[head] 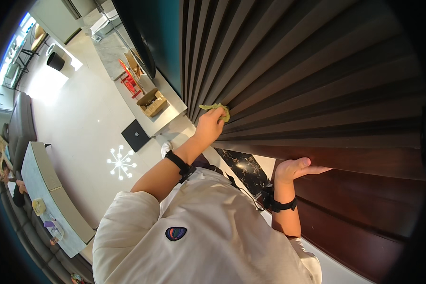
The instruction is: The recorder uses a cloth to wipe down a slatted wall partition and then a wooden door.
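My left hand (210, 122) pinches a crumpled yellow-green cloth (224, 113) and presses it against the grooves of a dark fluted panel (298, 78). The cloth is partly hidden by my fingers. Along the panel's near side runs a smooth reddish-brown wooden edge (358, 158). My right hand (291, 171) is at that edge, thumb on the near face and fingers reaching under or behind it, their tips partly hidden. Below lies a red-brown wooden surface (340, 216). Each of my wrists wears a black strap.
Left of the panel, a low cabinet (172, 113) carries an open cardboard box (152, 103) and red decorations (129, 85) beneath a large screen (138, 39). A black flat case (136, 135) lies on the floor. A coffee table (53, 198), a sofa (23, 117) and another person's hand (21, 186) are farther left.
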`<state>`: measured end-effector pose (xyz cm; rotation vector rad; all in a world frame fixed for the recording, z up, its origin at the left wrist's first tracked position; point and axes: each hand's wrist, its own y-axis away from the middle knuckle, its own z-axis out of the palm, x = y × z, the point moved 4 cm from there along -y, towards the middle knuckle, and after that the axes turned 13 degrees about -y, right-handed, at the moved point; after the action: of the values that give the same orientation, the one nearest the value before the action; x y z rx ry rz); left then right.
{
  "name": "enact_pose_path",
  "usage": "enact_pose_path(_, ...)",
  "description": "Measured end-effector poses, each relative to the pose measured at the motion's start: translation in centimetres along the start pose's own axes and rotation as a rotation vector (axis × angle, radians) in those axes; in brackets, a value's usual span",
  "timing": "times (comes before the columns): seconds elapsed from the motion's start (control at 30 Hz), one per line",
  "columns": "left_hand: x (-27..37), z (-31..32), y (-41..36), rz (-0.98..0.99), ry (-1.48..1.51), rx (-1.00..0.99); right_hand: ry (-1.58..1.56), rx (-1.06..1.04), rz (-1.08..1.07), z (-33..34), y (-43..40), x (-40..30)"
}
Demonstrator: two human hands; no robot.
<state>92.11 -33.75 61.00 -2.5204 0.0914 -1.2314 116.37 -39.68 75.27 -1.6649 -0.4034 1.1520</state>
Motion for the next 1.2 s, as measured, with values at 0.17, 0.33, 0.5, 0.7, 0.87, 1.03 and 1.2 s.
enact_pose_path(0.17,-7.7,6.0,2.7,-0.131,0.092,-0.118,0.136,0.053,0.029,-0.2,0.2,-0.7)
enact_pose_path(0.33,-14.2,10.3,5.8,-0.266,0.2,-0.051,0.085,0.002,0.003,0.4,0.0,-0.8)
enact_pose_path(0.5,-9.9,9.1,4.9,-0.335,0.413,-0.077,0.09,-0.008,-0.012,-0.1,0.2,-0.3)
enact_pose_path(0.7,-0.4,3.1,1.3,-0.264,0.545,-0.035,0.025,0.037,0.013,0.1,0.6,0.5)
enact_pose_path(0.87,8.6,-3.9,-2.1,-0.063,0.483,0.142,-0.103,-0.029,0.103,0.5,0.7,0.0)
enact_pose_path(1.03,19.0,-12.2,-6.0,0.377,0.198,0.378,-0.141,0.038,0.071,0.1,2.3,1.2)
enact_pose_path(1.2,25.1,-16.6,-9.0,0.702,0.096,0.563,-0.109,0.016,0.106,-0.4,3.9,2.5)
